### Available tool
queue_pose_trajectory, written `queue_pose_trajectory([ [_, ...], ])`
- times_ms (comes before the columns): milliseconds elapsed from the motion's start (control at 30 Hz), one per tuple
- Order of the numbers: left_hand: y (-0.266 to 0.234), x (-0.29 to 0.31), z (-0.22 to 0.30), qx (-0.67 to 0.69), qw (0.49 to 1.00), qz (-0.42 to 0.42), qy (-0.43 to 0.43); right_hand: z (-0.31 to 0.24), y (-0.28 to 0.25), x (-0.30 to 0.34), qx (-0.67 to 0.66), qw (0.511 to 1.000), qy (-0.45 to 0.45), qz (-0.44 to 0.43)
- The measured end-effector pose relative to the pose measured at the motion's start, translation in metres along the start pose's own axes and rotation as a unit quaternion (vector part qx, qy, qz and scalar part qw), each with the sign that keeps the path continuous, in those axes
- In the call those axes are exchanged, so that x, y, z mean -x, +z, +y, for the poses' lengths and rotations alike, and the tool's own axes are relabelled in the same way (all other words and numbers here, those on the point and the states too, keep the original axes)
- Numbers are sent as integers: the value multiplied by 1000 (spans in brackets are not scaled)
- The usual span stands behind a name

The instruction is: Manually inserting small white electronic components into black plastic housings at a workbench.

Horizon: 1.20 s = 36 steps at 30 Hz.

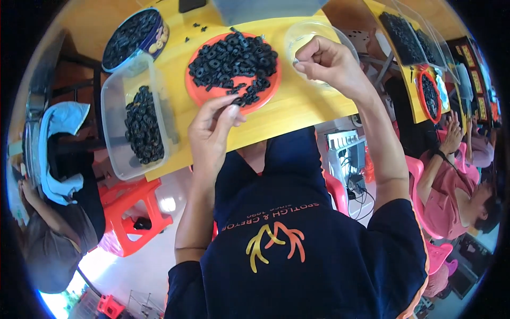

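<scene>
Daylight blows out the lower left, glare spots the pale floor (168,204), and straight lines bow outward.

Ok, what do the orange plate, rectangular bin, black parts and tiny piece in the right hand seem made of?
Orange plate: likely smooth plastic, from its even colour. Rectangular bin: probably plastic, walls cloudy, see-through. Black parts: dull black surfaces suggest rubber or plastic; can't tell which. Tiny piece in the right hand: perhaps bright metal, by its silvery glint, too small to be sure.
</scene>
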<state>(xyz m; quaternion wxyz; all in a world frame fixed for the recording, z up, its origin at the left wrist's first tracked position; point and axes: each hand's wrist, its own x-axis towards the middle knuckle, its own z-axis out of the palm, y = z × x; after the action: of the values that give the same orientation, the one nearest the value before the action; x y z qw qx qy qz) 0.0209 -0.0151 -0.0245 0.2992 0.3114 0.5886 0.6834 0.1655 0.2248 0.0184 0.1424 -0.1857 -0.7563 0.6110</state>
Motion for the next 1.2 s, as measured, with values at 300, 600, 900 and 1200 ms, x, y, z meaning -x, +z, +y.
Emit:
queue_pose_trajectory([
  [300, 6, 3, 6, 44, 998, -33, 30, -29, 58, 7, -94, 984, 19, -153],
  [600, 3, 13, 0, -9, 997, -22, 70, -35, 72, 10, 40, 987, 36, -153],
  [900, -4, 22, -6, 44, 996, -75, 33, -24, 74, 4, -121, 953, 155, -232],
  [1200, -30, 27, -23, 112, 989, -85, -39, 11, 87, -21, 54, 986, 63, -141],
])
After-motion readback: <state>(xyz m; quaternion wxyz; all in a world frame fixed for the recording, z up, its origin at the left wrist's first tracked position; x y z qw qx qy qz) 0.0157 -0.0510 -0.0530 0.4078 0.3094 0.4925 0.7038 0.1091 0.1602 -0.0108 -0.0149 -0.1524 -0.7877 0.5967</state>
